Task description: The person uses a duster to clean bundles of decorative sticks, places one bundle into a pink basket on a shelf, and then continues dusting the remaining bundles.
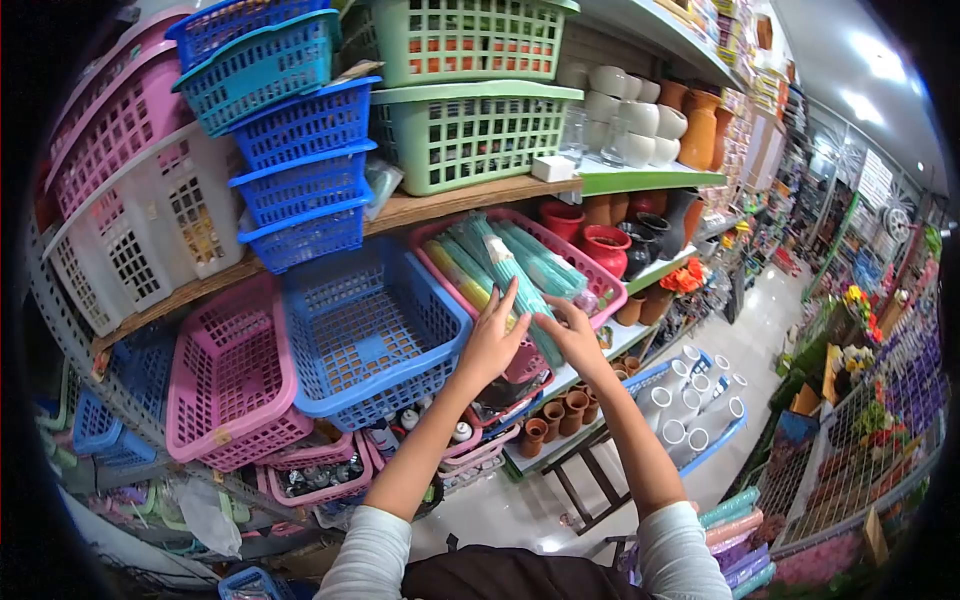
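Both hands are up at the pink basket (600, 296), which sits tilted on the shelf rack at about chest height. The long plastic-wrapped bundles (505, 262) lie in it lengthways, green and yellowish, with their near ends poking over the front edge.

The left hand (492, 345) has an open grip, fingers spread flat against the side of the bundles and nothing pinched. The right hand (578, 338) has its fingers bent over the near ends. I can't tell if that grip is actually closed on one or only resting.

IMO the way to do this well:
- The wrap looks slick and the bundles long, so take one near its middle, not by the tip, or it'll sag or slide.
- Keep the flat left palm as a stop so the neighbours don't roll out, since the basket slopes toward the person.
- Move one at a time and keep it in line with the basket.

There's no worktop here, just shop shelving. A big blue basket (370, 330) sits just beside on the left, with a stack of blue baskets (300, 160) above it. Green baskets (465, 130) are on the wooden shelf (440, 205). White bowls (625, 110) and a red pot (605, 245) are to the right, and small clay pots (560, 410) are below. The pale tiled floor (760, 320) runs down a narrow aisle packed with goods both sides, under bright ceiling lights.
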`<move>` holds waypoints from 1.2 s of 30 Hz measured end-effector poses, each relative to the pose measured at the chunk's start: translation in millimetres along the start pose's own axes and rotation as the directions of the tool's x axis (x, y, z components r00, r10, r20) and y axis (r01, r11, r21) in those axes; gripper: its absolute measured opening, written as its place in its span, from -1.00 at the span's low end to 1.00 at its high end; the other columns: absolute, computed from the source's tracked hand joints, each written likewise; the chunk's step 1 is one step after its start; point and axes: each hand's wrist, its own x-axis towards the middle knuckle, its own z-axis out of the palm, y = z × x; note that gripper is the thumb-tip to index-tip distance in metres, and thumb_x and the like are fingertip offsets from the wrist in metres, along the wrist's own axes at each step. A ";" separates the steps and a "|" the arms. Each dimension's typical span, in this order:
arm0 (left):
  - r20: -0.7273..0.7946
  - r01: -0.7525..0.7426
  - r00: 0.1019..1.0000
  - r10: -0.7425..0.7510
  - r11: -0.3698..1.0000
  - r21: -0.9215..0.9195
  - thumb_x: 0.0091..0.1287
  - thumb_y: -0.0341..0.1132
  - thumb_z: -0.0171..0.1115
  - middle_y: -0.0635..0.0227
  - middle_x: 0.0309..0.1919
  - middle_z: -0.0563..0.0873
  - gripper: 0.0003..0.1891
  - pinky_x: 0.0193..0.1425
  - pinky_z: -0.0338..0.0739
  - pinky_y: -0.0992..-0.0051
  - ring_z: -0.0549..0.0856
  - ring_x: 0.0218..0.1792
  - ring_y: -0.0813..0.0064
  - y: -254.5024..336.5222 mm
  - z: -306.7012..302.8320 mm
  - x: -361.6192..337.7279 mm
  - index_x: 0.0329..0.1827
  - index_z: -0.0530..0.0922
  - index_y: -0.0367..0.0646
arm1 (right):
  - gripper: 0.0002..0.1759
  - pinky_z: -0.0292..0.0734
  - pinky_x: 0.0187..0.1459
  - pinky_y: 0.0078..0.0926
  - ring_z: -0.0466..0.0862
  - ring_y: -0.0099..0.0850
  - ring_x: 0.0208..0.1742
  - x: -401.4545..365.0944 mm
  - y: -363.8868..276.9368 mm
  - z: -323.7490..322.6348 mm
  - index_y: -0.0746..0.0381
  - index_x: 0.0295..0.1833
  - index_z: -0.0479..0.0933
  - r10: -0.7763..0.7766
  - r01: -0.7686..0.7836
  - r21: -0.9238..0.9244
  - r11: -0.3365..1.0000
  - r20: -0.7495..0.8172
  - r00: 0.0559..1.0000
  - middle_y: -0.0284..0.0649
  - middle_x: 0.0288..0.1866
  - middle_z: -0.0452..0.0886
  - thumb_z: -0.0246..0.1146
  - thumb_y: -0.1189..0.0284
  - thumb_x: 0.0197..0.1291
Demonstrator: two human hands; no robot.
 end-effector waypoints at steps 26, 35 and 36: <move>0.064 0.143 0.973 -0.221 0.800 0.583 0.18 -0.13 0.15 0.13 0.22 0.44 -0.39 0.27 0.29 0.12 0.43 0.22 0.11 -67.5 -35.4 32.6 0.28 0.30 -0.22 | -0.28 0.44 0.06 -0.23 0.54 0.03 0.01 115.1 21.2 81.7 0.28 0.23 0.37 -0.053 0.232 -0.551 0.801 0.320 0.946 0.19 0.00 0.52 0.30 0.17 -0.05; -0.121 -0.010 0.991 0.064 0.915 0.402 0.17 -0.29 0.18 0.17 0.03 0.54 -0.56 0.15 0.39 0.25 0.50 0.09 0.14 -43.0 -28.7 16.0 0.13 0.42 -0.16 | -0.48 0.47 -0.06 -0.29 0.57 -0.12 -0.08 41.7 -28.2 48.5 0.28 0.16 0.41 -0.270 0.257 -0.428 0.867 0.030 0.962 -0.01 -0.13 0.54 0.28 0.33 0.08; -0.129 -0.059 0.986 0.110 0.936 0.346 0.16 -0.31 0.18 0.18 0.03 0.54 -0.57 0.16 0.39 0.26 0.50 0.09 0.14 -32.8 -25.9 12.3 0.12 0.42 -0.16 | -0.48 0.46 -0.04 -0.27 0.56 -0.10 -0.07 32.1 -30.2 43.6 0.29 0.15 0.42 -0.271 0.248 -0.384 0.889 -0.005 0.963 -0.01 -0.13 0.54 0.28 0.33 0.07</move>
